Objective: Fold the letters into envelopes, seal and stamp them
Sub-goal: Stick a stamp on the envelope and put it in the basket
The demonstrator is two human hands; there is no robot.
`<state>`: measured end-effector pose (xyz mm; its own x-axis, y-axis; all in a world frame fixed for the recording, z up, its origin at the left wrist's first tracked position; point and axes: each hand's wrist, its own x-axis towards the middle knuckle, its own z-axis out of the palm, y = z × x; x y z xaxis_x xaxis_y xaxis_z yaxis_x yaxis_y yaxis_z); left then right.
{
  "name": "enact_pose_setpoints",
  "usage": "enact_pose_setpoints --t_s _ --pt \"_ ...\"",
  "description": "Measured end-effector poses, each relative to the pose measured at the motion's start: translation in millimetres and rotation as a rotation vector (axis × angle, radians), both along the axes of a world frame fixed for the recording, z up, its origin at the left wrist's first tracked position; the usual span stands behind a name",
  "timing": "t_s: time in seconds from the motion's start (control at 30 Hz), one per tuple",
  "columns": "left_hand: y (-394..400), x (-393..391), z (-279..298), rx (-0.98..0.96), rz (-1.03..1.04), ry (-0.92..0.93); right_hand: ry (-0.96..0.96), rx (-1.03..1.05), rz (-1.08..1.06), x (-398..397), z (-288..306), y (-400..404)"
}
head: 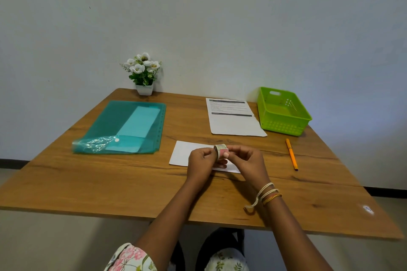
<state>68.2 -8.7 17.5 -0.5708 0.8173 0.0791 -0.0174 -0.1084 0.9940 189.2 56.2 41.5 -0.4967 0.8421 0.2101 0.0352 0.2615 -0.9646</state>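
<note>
Both hands [222, 158] pinch the stamp roll [221, 150] (above the envelope [182, 153]).

You have one wooden table [110, 182] before you. On it, count one white envelope [182, 153], one roll of stamps [221, 150], one printed letter [233, 118] far right, one green basket [284, 111], one orange pen [291, 154], one teal folder [123, 125] left, one flower pot [144, 74].

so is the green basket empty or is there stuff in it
Empty, as far as the view shows. The green basket sits upright at the table's far right corner, and only its bare green floor shows inside; no envelopes in it.
</note>
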Motion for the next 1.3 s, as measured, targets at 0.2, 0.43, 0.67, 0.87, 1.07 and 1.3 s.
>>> enact_pose_setpoints --t_s 0.2,0.43,0.67,0.87,1.07,1.3 --pt "-0.1 -0.9 1.9 -0.007 -0.022 -0.030 -0.070 -0.074 0.057 -0.1 14.4 7.4" --pt "0.9 -5.4 3.8 -0.069 -0.001 0.000 -0.214 0.008 -0.054 -3.9 14.7 3.5" --pt "-1.1 -8.5 7.3 -0.051 -0.047 -0.045 -0.193 0.006 -0.070 -5.9 17.3 3.8" --pt "0.4 -9.0 7.9 -0.126 -0.055 -0.015 -0.217 0.054 -0.045 -6.4 18.4 3.5" --pt "7.0 -13.9 6.8 -0.212 -0.103 -0.043 -0.152 0.025 -0.018 -3.8 13.8 1.9" --pt "11.0 -15.5 7.3 -0.253 -0.082 -0.053 -0.122 -0.157 0.043 -3.2 10.3 2.0"
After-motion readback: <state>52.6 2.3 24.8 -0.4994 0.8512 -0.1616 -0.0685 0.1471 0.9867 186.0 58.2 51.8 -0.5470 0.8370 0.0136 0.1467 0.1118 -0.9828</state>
